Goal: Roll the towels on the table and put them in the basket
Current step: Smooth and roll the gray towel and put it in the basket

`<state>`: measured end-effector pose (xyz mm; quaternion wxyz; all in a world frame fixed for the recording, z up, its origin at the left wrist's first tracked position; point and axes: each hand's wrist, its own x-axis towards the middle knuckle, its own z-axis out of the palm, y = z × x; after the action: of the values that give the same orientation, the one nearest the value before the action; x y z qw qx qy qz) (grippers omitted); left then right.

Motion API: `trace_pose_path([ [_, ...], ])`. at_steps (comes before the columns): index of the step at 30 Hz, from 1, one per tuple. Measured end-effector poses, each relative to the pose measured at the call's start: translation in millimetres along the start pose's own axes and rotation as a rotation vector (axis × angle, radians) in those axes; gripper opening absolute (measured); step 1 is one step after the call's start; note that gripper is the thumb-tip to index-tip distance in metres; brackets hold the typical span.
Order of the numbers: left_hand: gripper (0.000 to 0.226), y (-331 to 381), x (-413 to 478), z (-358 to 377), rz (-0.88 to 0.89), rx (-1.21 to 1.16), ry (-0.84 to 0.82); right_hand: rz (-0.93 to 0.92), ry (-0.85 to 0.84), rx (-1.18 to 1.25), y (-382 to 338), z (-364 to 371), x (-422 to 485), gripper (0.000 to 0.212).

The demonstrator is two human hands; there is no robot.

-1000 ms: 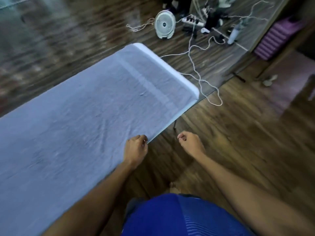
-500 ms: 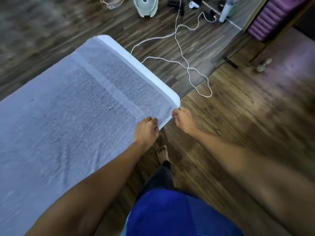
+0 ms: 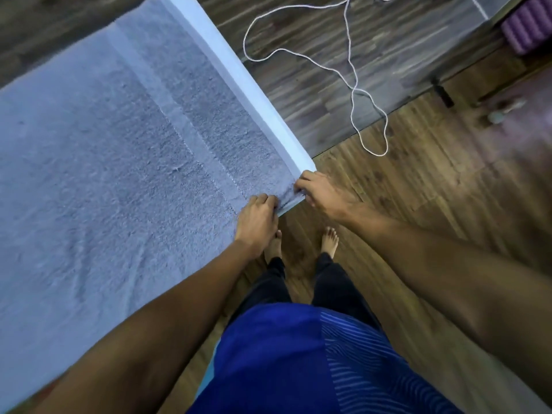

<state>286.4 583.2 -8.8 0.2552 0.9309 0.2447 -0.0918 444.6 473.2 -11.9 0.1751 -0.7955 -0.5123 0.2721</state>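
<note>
Dim, bluish indoor light, soft motion blur throughout, wide-angle bending at the edges, no hard shadows.

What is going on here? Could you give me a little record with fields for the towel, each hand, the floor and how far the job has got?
towel: pale blue towel, spread flat, not yet rolled
left hand: left hand pinches the towel's near edge, close to the corner
right hand: right hand grips the corner itself, beside the left hand
floor: white cord lying in loops on the wood floor
basket: not in view
stage: rolling not begun
</note>
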Motion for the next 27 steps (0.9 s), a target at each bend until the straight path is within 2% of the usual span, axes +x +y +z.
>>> trace_pose_path([
  [2,0.017,4,-1,1,-0.041,-0.035,-0.002,-0.015,-0.05,-0.039,9,-2,0,0.028],
  [7,0.015,31,-6,4,-0.111,-0.038,-0.008,-0.122,-0.13,-0.108,27,-23,-14,0.023],
  [13,0.032,73,-4,14,-0.236,0.005,0.021,-0.122,-0.262,-0.067,50,-35,-26,0.02],
  [17,0.024,102,28,8,-0.286,0.008,0.115,-0.07,-0.249,-0.026,75,-63,-10,0.021],
  [20,0.02,117,64,-9,-0.305,-0.001,0.19,-0.019,-0.176,0.027,88,-99,11,0.021],
  [27,0.012,116,168,-61,-0.282,0.013,0.312,0.042,-0.095,0.031,119,-176,87,0.024],
])
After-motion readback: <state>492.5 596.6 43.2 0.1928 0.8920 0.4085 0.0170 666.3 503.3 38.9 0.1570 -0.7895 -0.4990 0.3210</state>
